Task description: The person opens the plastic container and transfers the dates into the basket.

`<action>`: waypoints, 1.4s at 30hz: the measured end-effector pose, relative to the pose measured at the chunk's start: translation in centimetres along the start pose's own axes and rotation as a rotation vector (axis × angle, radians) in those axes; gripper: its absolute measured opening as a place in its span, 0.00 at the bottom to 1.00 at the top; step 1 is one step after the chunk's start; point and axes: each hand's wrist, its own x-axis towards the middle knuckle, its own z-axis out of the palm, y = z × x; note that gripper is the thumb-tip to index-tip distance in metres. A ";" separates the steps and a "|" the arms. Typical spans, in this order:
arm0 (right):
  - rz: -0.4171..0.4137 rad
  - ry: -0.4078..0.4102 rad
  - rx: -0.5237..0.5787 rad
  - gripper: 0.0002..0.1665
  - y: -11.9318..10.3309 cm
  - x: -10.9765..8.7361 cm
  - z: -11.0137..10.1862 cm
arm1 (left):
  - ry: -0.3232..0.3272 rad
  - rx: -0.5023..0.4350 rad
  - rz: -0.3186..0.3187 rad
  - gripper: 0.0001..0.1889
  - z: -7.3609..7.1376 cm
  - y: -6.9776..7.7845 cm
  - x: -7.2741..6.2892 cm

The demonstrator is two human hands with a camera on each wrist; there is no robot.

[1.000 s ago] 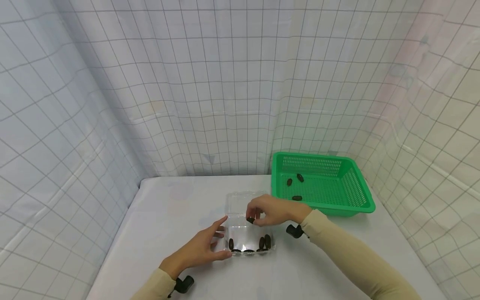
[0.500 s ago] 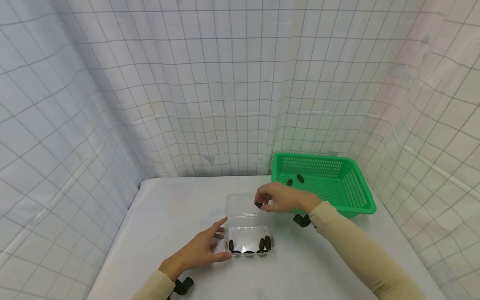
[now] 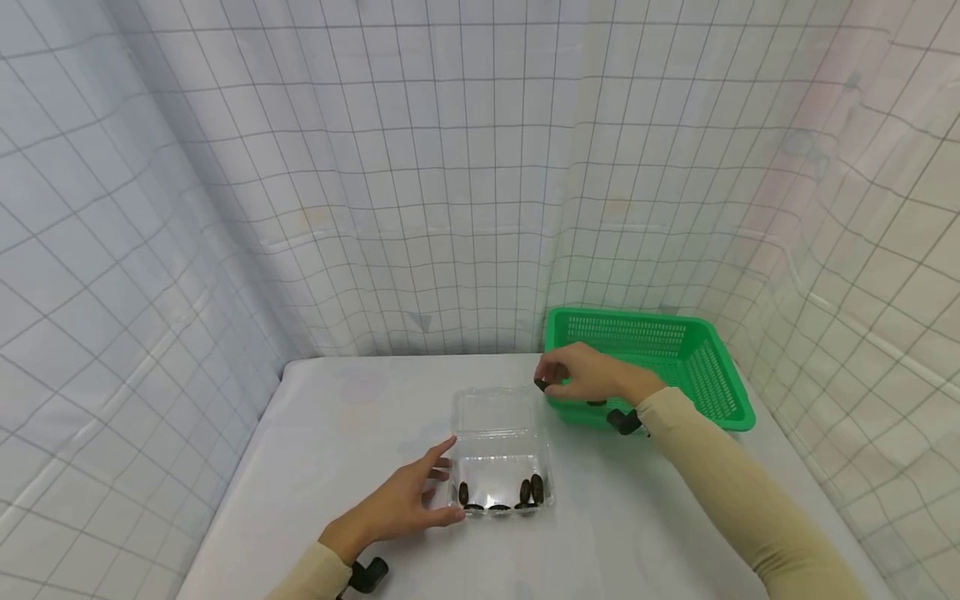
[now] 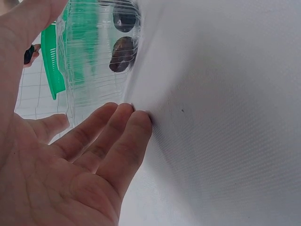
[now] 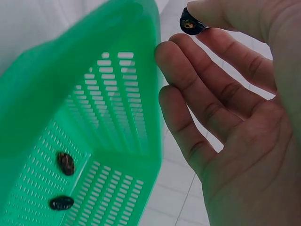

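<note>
My right hand (image 3: 590, 374) is beside the near-left corner of the green basket (image 3: 716, 358). Its thumb and index finger pinch a dark, glossy date (image 5: 191, 23), with a tan end visible in the right wrist view. My left hand (image 3: 405, 502) lies at the left side of a clear plastic clamshell box (image 3: 491, 468). Its fingers are extended, their tips at or close to the box wall. Along the box's front and sides lie several dates (image 4: 122, 54). Its lid (image 3: 495, 411) is folded back flat toward the rear.
Inside the basket, two dates (image 5: 66, 163) show in the right wrist view; my right hand partly hides the basket in the head view. White cloth covers the table (image 3: 360, 417). Grid-patterned curtains (image 3: 450, 208) surround its back and sides.
My right hand has lifted away from above the box and moved rightward and back to the basket's corner, still pinching the date. The left hand has stayed put.
</note>
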 end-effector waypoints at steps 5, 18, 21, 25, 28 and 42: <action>0.040 0.030 -0.055 0.11 1.2 -0.5 -1.2 | -0.001 -0.002 0.002 0.62 0.1 -0.1 0.0; 0.128 0.038 -0.082 0.13 4.9 -0.7 -3.6 | 0.000 -0.016 0.007 0.62 0.1 -0.2 0.0; 0.169 0.044 -0.093 0.14 5.9 -0.7 -3.8 | -0.001 -0.026 0.002 0.62 0.1 -0.1 0.0; 0.235 0.042 -0.097 0.14 7.2 -0.6 -3.9 | -0.003 -0.030 -0.006 0.61 0.1 0.0 -0.1; 0.267 0.033 -0.092 0.16 8.0 -0.7 -3.9 | -0.005 -0.029 -0.011 0.61 0.1 0.1 -0.2; 0.400 0.039 -0.096 0.21 10.4 -0.7 -4.3 | -0.002 -0.020 -0.019 0.62 0.2 0.0 -0.1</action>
